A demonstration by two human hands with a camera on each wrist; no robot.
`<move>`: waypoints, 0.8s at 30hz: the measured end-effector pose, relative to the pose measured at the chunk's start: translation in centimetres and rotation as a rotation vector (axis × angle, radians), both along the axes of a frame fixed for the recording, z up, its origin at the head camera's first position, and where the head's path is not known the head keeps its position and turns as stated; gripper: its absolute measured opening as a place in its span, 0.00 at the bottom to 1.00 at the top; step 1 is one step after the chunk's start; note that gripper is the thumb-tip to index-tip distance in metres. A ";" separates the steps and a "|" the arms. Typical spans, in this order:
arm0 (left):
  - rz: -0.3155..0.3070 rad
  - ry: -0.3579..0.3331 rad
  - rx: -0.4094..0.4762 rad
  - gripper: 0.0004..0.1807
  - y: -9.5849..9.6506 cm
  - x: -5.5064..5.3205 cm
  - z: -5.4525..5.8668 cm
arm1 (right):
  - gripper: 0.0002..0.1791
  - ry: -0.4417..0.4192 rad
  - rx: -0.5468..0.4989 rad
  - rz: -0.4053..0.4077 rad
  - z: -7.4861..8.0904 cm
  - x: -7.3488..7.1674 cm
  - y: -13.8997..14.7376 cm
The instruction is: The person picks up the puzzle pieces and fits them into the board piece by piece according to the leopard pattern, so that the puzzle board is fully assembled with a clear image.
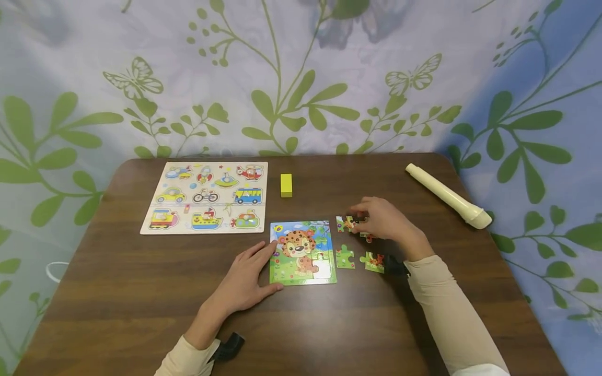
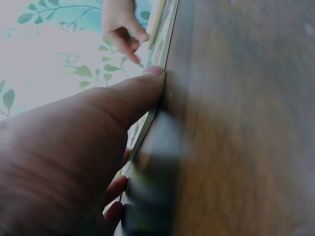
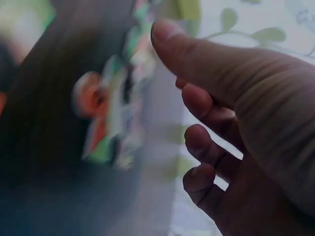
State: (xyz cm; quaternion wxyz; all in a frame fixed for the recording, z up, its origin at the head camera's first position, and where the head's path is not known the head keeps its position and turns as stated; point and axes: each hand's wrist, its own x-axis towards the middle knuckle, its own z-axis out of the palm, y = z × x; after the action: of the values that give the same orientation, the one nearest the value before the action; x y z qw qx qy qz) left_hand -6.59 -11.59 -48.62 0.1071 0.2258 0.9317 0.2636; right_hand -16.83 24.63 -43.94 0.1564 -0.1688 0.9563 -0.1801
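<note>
A square jigsaw puzzle board (image 1: 293, 258) with a spotted cartoon leopard lies mid-table, with a pale gap at its lower right. My left hand (image 1: 244, 279) rests at its left side, thumb on the near edge and fingers along the left edge. In the left wrist view the thumb (image 2: 133, 96) touches the board's rim. My right hand (image 1: 385, 219) hovers over the loose pieces to the right, its loosely bent fingers and thumb apart in the right wrist view. Near it lie a green puzzle piece (image 1: 345, 257) and an orange-and-green piece (image 1: 373, 262); other pieces are partly hidden under the hand.
A wooden vehicle peg board (image 1: 188, 206) lies at the back left. Beside it stands a yellow block (image 1: 286, 186). A cream tube with a flared end (image 1: 447, 194) lies at the back right. Patterned cloth (image 1: 301, 78) hangs behind the brown table (image 1: 141, 292).
</note>
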 end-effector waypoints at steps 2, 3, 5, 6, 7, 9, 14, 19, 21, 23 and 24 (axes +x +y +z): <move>0.006 -0.009 0.007 0.55 -0.1 0.0 0.0 | 0.28 -0.008 -0.007 0.023 -0.8 -0.1 0.7; 0.006 -0.014 0.011 0.55 -0.1 0.1 -0.1 | 0.27 -0.011 -0.012 0.033 -1.1 0.0 0.9; -0.001 -0.021 0.020 0.55 -0.1 0.1 -0.1 | 0.25 -0.006 -0.007 0.047 -1.7 0.1 1.0; -0.005 -0.021 0.027 0.55 -0.1 0.1 -0.2 | 0.24 0.009 0.006 0.053 -1.9 0.2 1.0; -0.004 -0.024 0.033 0.55 0.0 0.1 -0.2 | 0.23 0.027 0.022 0.053 -1.9 0.3 0.9; 0.003 -0.021 0.040 0.54 0.0 0.1 -0.2 | 0.21 0.074 0.055 0.073 -2.0 0.3 0.7; 0.001 -0.025 0.036 0.55 0.0 -0.1 -0.3 | 0.20 0.168 0.042 0.102 -1.0 1.1 -1.8; -0.008 0.009 0.033 0.56 -0.2 -0.3 -0.3 | 0.22 0.249 0.022 0.305 0.1 3.3 -8.4; -0.006 0.017 0.039 0.56 -0.2 -0.3 -0.3 | 0.23 0.283 0.056 0.389 -0.2 3.8 -10.8; -0.008 0.008 0.043 0.56 -0.2 -0.2 -0.3 | 0.22 0.293 0.098 0.427 -0.5 4.1 -12.5; -0.010 0.006 0.046 0.56 -0.2 -0.2 -0.4 | 0.21 0.289 0.120 0.428 -0.7 4.2 -13.1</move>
State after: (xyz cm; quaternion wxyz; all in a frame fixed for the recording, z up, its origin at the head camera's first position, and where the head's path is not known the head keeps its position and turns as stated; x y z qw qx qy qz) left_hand -6.74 -11.76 -49.00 0.1006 0.2337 0.9245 0.2839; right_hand -12.58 11.55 -44.59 0.0624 -0.3816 0.9203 -0.0598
